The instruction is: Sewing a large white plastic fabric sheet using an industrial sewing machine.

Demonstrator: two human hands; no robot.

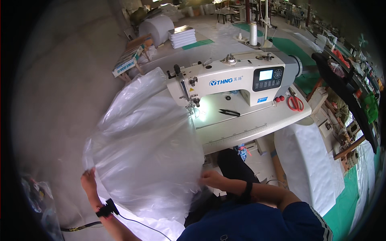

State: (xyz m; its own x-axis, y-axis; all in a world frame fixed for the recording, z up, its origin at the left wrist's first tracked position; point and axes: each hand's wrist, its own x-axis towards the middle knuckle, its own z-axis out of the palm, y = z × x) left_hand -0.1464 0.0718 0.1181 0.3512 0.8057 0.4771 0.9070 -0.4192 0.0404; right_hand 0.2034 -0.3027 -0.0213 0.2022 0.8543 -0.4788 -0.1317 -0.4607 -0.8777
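Observation:
A large translucent white plastic sheet (144, 148) hangs wrinkled from the left side of a white sewing machine (225, 78) down over my lap. At its left edge, my left hand (89, 181) is closed on the plastic, the arm stretched out. My right hand (213, 179) has its fingers curled on the sheet's right edge, just below the machine table; its fingertips are a little blurred. Part of the sheet's upper edge lies by the lit needle area (196, 112). Black thread snips (229, 113) rest on the machine bed, apart from both hands.
Red-handled scissors (295, 103) lie at the table's right end. Behind the machine stands a white thread cone (253, 34). White sheeting (305, 160) is piled at the right. Farther back are a big white roll (157, 30) and a stack of folded white material (183, 38).

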